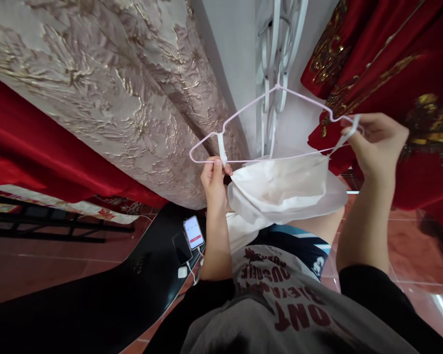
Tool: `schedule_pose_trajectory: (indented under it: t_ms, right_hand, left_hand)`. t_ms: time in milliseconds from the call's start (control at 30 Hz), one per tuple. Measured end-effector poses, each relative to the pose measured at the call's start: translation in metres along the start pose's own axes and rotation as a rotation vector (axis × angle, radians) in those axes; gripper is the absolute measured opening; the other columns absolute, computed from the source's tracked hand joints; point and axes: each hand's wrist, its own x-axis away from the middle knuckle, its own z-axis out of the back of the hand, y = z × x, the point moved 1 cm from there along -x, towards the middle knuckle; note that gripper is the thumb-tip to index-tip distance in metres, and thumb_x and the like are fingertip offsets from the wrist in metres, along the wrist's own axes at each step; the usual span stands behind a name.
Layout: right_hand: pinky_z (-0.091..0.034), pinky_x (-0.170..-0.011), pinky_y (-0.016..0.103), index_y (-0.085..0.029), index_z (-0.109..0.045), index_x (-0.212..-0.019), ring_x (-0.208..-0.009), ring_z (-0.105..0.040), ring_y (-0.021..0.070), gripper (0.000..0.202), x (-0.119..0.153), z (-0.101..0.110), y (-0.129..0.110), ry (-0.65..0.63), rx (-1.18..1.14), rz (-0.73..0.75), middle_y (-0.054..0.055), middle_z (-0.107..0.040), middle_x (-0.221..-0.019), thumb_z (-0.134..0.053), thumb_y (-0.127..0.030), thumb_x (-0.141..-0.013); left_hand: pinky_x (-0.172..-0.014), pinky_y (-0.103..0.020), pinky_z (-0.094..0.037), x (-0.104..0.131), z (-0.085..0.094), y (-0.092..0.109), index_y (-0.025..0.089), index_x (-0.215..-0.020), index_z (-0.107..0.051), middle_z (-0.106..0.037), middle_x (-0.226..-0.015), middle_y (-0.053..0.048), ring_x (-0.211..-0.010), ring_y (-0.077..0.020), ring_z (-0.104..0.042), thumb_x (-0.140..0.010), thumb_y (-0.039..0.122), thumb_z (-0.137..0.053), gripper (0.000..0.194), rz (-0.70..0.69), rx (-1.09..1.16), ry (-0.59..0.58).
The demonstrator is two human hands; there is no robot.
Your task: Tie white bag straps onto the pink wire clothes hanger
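A pale pink clothes hanger [249, 104] hangs from a white metal rack by its hook. Below it is a thin white garment [280, 183] with a sheer outer layer. One of its white straps [222, 146] loops over the hanger's left shoulder notch. My left hand [214, 184] pinches this strap against the lower bar, thumb and fingers closed. At the other end of the hanger, my right hand [380, 142] grips the second strap [349, 132] between thumb and fingers, right by the hanger's tip. Some fingertips are hidden.
The white metal rack [266, 110] is fixed to a grey wall. A beige and gold embossed cloth [133, 93] hangs at left, red gold-embroidered garments [384, 59] at right. Two phones, one a lit phone [194, 232], lie with cables on a black glossy surface [133, 290].
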Motion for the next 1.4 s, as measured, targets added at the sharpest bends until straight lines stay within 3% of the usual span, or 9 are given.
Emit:
schedule_pose_trajectory:
  t_ms: [100, 267, 467, 667, 867, 1033, 1133, 1300, 1400]
  right_hand:
    - [-0.060, -0.090, 0.050, -0.032, -0.075, -0.099, -0.094, -0.070, 0.0248, 0.027, -0.011, -0.011, -0.027, -0.116, 0.144, 0.084, 0.007, -0.074, -0.102, -0.094, -0.040, -0.081]
    - [-0.057, -0.093, 0.053, -0.031, -0.068, -0.109, -0.103, -0.065, 0.0288, 0.028, 0.003, -0.037, -0.054, 0.069, 0.123, 0.432, 0.009, -0.066, -0.107, -0.077, -0.052, -0.092]
    - [-0.049, -0.096, 0.048, -0.027, -0.072, -0.119, -0.100, -0.069, 0.0272, 0.023, 0.065, -0.096, -0.042, -0.569, 0.276, 0.243, 0.005, -0.078, -0.105, -0.061, -0.038, -0.102]
    - [-0.041, -0.100, 0.046, -0.029, -0.072, -0.130, -0.102, -0.066, 0.0263, 0.030, 0.097, -0.113, -0.043, -0.443, 0.372, 0.200, 0.005, -0.080, -0.115, -0.057, -0.038, -0.106]
    - [-0.039, -0.100, 0.045, -0.028, -0.076, -0.119, -0.095, -0.065, 0.0234, 0.023, 0.091, -0.107, -0.042, -0.402, 0.349, 0.192, 0.002, -0.080, -0.104, -0.059, -0.033, -0.104]
    - [-0.042, -0.100, 0.047, -0.031, -0.078, -0.108, -0.091, -0.065, 0.0228, 0.019, 0.088, -0.101, -0.040, -0.364, 0.287, 0.167, 0.000, -0.079, -0.095, -0.059, -0.029, -0.103]
    - [-0.043, -0.102, 0.049, -0.033, -0.078, -0.104, -0.091, -0.065, 0.0230, 0.020, 0.087, -0.099, -0.041, -0.356, 0.267, 0.123, -0.001, -0.078, -0.093, -0.059, -0.030, -0.102]
    - [-0.045, -0.102, 0.049, -0.033, -0.079, -0.104, -0.090, -0.064, 0.0229, 0.022, 0.086, -0.100, -0.040, -0.353, 0.260, 0.105, 0.000, -0.077, -0.090, -0.057, -0.032, -0.102]
    - [-0.044, -0.103, 0.049, -0.032, -0.079, -0.105, -0.092, -0.065, 0.0230, 0.022, 0.088, -0.103, -0.038, -0.355, 0.249, 0.106, 0.000, -0.077, -0.091, -0.057, -0.031, -0.102]
  left_hand:
    - [-0.064, -0.023, -0.048, 0.000, 0.003, -0.001, 0.021, -0.088, -0.067, -0.057, -0.066, 0.004, -0.062, -0.0106, -0.055, -0.089, 0.056, -0.086, 0.040, -0.010, -0.003, -0.021]
    - [-0.065, -0.022, -0.047, -0.004, 0.006, -0.003, 0.021, -0.088, -0.067, -0.055, -0.066, 0.004, -0.062, -0.0106, -0.054, -0.092, 0.056, -0.083, 0.038, -0.027, -0.024, -0.026]
    - [-0.075, -0.025, -0.054, -0.001, 0.011, -0.015, 0.022, -0.099, -0.069, -0.065, -0.080, -0.001, -0.074, -0.0126, -0.064, -0.100, 0.056, -0.072, 0.034, -0.031, -0.121, 0.059]
    - [-0.109, -0.037, -0.056, 0.003, 0.023, -0.012, 0.023, -0.125, -0.065, -0.070, -0.125, -0.008, -0.121, -0.0206, -0.070, -0.102, 0.053, -0.069, 0.037, -0.394, -0.454, 0.350]
    - [-0.108, -0.040, -0.058, -0.011, 0.002, 0.017, 0.026, -0.128, -0.068, -0.073, -0.132, -0.009, -0.123, -0.0239, -0.071, -0.103, 0.050, -0.069, 0.034, -0.316, -0.643, -0.101]
    - [-0.084, -0.031, -0.060, -0.019, -0.015, 0.039, 0.022, -0.108, -0.071, -0.073, -0.098, -0.005, -0.095, -0.0204, -0.075, -0.095, 0.045, -0.082, 0.029, -0.190, -0.454, -0.149]
    - [-0.068, -0.026, -0.055, -0.025, -0.020, 0.055, 0.021, -0.112, -0.069, -0.076, -0.101, -0.008, -0.094, -0.0228, -0.076, -0.088, 0.046, -0.089, 0.040, -0.109, -0.184, -0.141]
    - [-0.066, -0.022, -0.053, -0.033, 0.009, 0.056, 0.029, -0.122, -0.072, -0.076, -0.135, -0.006, -0.128, -0.0270, -0.071, -0.094, 0.043, -0.081, 0.032, -0.216, -0.030, 0.108]
    - [-0.058, -0.018, -0.045, -0.025, 0.032, 0.036, 0.030, -0.120, -0.077, -0.076, -0.135, -0.002, -0.120, -0.0225, -0.074, -0.093, 0.032, -0.082, 0.027, -0.223, -0.065, 0.332]
